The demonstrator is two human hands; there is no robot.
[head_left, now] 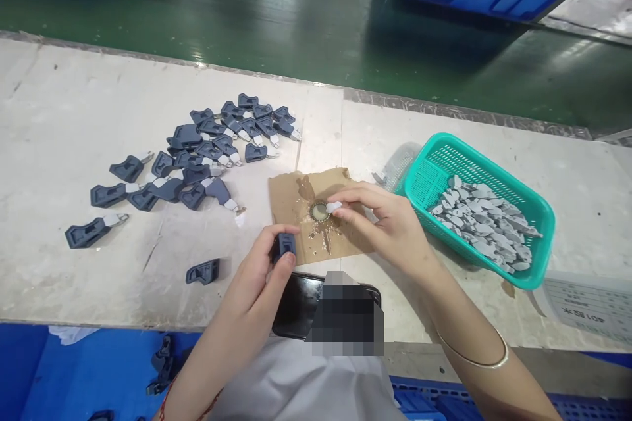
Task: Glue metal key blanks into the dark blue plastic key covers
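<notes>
Left hand (259,273) pinches a block (285,248), right hand (390,223) a tip (334,207), unjoined at center frame. Seemingly finished pairs (196,174) lie upper left; loose tips (481,217) remain in the basket (544,237), right.

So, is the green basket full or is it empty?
Neither; the green basket is partly full: grey pieces are heaped inside, but bare mesh shows at its left end.

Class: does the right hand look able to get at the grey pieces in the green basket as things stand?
Probably yes: the right hand is beside the open-topped green basket, and nothing visible covers the grey pieces. Its fingers hold a small pale piece, though, which may hinder grasping.
</notes>
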